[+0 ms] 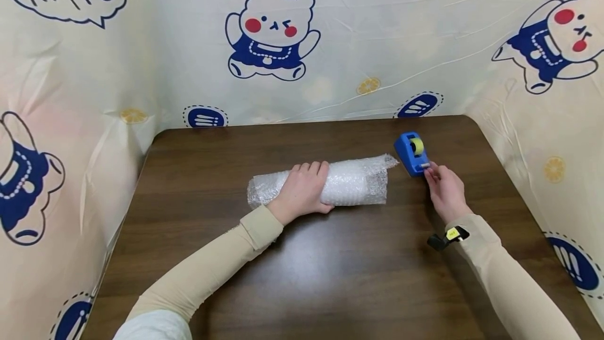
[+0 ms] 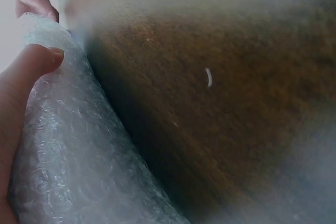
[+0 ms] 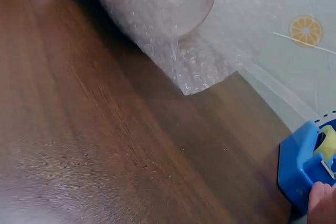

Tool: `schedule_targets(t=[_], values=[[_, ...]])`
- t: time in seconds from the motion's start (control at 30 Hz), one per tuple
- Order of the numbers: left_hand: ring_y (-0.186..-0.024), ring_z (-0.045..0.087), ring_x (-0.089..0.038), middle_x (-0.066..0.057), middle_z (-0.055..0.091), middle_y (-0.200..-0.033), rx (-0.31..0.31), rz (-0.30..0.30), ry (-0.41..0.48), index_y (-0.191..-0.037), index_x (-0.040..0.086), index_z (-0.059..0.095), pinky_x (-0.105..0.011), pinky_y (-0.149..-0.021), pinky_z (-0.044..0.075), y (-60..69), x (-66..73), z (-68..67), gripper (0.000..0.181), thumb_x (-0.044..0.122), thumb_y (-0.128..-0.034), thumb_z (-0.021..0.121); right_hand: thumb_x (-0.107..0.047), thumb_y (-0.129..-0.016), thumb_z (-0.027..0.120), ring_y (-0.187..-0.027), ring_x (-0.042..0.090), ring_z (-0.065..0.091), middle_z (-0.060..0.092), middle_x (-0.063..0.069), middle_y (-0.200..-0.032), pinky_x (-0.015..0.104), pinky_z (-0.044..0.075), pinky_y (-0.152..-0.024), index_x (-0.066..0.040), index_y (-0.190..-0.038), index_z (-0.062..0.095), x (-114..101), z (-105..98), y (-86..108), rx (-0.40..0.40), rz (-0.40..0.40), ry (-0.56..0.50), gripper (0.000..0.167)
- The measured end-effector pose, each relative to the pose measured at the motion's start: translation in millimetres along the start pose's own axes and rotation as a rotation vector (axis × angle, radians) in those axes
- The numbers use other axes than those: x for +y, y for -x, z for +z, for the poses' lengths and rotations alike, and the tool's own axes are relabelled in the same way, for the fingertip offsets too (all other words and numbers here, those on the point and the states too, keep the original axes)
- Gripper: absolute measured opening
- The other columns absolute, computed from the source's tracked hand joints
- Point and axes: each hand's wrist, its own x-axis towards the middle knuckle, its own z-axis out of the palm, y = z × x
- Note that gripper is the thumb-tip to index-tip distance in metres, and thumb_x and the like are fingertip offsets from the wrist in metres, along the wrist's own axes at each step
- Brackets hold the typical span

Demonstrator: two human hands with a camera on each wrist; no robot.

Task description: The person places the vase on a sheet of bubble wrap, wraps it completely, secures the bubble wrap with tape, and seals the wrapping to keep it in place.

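A roll of clear bubble wrap (image 1: pixel 351 182) lies across the middle of the table, wrapped around something whitish. Through its open end a curved rim (image 3: pixel 206 9) shows in the right wrist view. My left hand (image 1: pixel 304 188) grips the roll from above, with the thumb (image 2: pixel 39 64) along its near side. Right of the roll stands a blue tape dispenser (image 1: pixel 409 153) holding a yellowish tape roll (image 1: pixel 417 146). At the dispenser's cutter end, my right hand (image 1: pixel 445 190) pinches with thumb and finger. Whether a strip of tape is between the fingertips is too small to tell.
The dark brown wooden table (image 1: pixel 302 277) has a printed cloth (image 1: pixel 349 56) hanging behind it and at both sides. A black strap with a yellow tag (image 1: pixel 453 234) sits at the right wrist. A small white shred (image 2: pixel 209 77) lies on the tabletop.
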Motion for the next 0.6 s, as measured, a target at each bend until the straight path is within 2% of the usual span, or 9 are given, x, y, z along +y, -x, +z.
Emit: schedule_targets(t=[0.07, 0.13, 0.23, 0.3, 0.33, 0.4, 0.47, 0.53, 0.6], values=[[-0.084, 0.069, -0.033, -0.014, 0.069, -0.104, -0.004, -0.002, -0.001, -0.126, -0.002, 0.057, -0.044, -0.073, 0.057, 0.0, 0.0, -0.6, 0.102, 0.073, -0.0608, 0.082, 0.002, -0.106, 0.045, -0.135, 0.008, 0.043, 0.046, -0.001, -0.151, 0.022, 0.032, -0.118, -0.01, -0.149, 0.038, -1, -5, 1.9, -0.058, 0.022, -0.002, 0.046], [-0.084, 0.069, -0.033, -0.014, 0.069, -0.105, -0.003, -0.005, -0.003, -0.126, -0.002, 0.058, -0.045, -0.073, 0.057, 0.0, -0.2, -1.0, 0.102, 0.073, -0.0605, 0.082, 0.003, -0.106, 0.041, -0.142, 0.009, 0.04, 0.035, -0.004, -0.162, 0.024, 0.024, -0.121, -0.016, -0.158, 0.023, -2, -11, 2.6, -0.12, 0.031, 0.019, 0.058], [-0.085, 0.069, -0.033, -0.015, 0.069, -0.105, -0.005, -0.003, 0.004, -0.126, -0.002, 0.058, -0.045, -0.074, 0.057, 0.0, 0.3, -1.5, 0.102, 0.072, -0.0608, 0.083, 0.002, -0.108, 0.04, -0.136, 0.009, 0.051, 0.044, 0.0, -0.156, 0.025, 0.023, -0.122, -0.013, -0.147, 0.032, -3, -22, 3.6, -0.185, -0.005, 0.141, 0.043], [-0.085, 0.069, -0.033, -0.015, 0.069, -0.106, -0.006, 0.005, 0.009, -0.127, -0.002, 0.057, -0.045, -0.074, 0.057, 0.2, 0.7, -0.9, 0.102, 0.073, -0.0612, 0.082, 0.001, -0.108, 0.044, -0.122, 0.01, 0.064, 0.056, 0.002, -0.139, 0.026, 0.036, -0.116, -0.013, -0.132, 0.038, -3, -28, 4.3, -0.196, -0.056, 0.268, 0.028], [-0.085, 0.069, -0.033, -0.015, 0.069, -0.106, -0.004, 0.008, 0.013, -0.127, -0.002, 0.057, -0.045, -0.074, 0.057, 0.3, 1.0, -0.7, 0.102, 0.073, -0.0612, 0.082, 0.001, -0.108, 0.045, -0.115, 0.01, 0.068, 0.059, 0.003, -0.13, 0.025, 0.042, -0.111, -0.013, -0.128, 0.038, -2, -30, 4.6, -0.197, -0.093, 0.354, 0.025], [-0.086, 0.069, -0.033, -0.015, 0.069, -0.106, 0.0, 0.01, 0.013, -0.127, -0.002, 0.057, -0.045, -0.074, 0.057, 0.5, 1.4, 0.1, 0.102, 0.073, -0.0616, 0.082, -0.001, -0.107, 0.049, -0.104, 0.009, 0.07, 0.058, 0.004, -0.118, 0.023, 0.051, -0.101, -0.009, -0.134, 0.036, 1, -31, 4.5, -0.186, -0.179, 0.562, 0.03], [-0.085, 0.069, -0.033, -0.015, 0.069, -0.105, 0.011, 0.008, 0.011, -0.126, -0.001, 0.058, -0.045, -0.073, 0.057, 0.8, 1.5, 0.0, 0.102, 0.073, -0.0609, 0.082, -0.007, -0.107, 0.053, -0.096, 0.007, 0.067, 0.058, 0.006, -0.113, 0.018, 0.055, -0.088, -0.003, -0.139, 0.04, 3, -31, 3.1, -0.128, -0.277, 0.857, 0.036], [-0.085, 0.069, -0.033, -0.014, 0.069, -0.104, 0.02, 0.005, 0.006, -0.126, -0.001, 0.058, -0.045, -0.073, 0.057, 1.2, 1.5, -0.2, 0.102, 0.073, -0.0602, 0.082, -0.015, -0.106, 0.055, -0.092, 0.01, 0.061, 0.061, 0.012, -0.11, 0.017, 0.052, -0.081, 0.006, -0.138, 0.049, 4, -30, 1.7, -0.054, -0.376, 1.187, 0.039], [-0.085, 0.069, -0.033, -0.014, 0.069, -0.105, 0.018, 0.003, 0.003, -0.126, -0.001, 0.058, -0.045, -0.074, 0.057, 1.3, 1.7, -0.4, 0.102, 0.073, -0.0605, 0.082, -0.022, -0.105, 0.058, -0.091, 0.016, 0.057, 0.063, 0.017, -0.109, 0.022, 0.047, -0.077, 0.009, -0.13, 0.057, 4, -31, 0.7, 0.01, -0.474, 1.46, 0.04]])
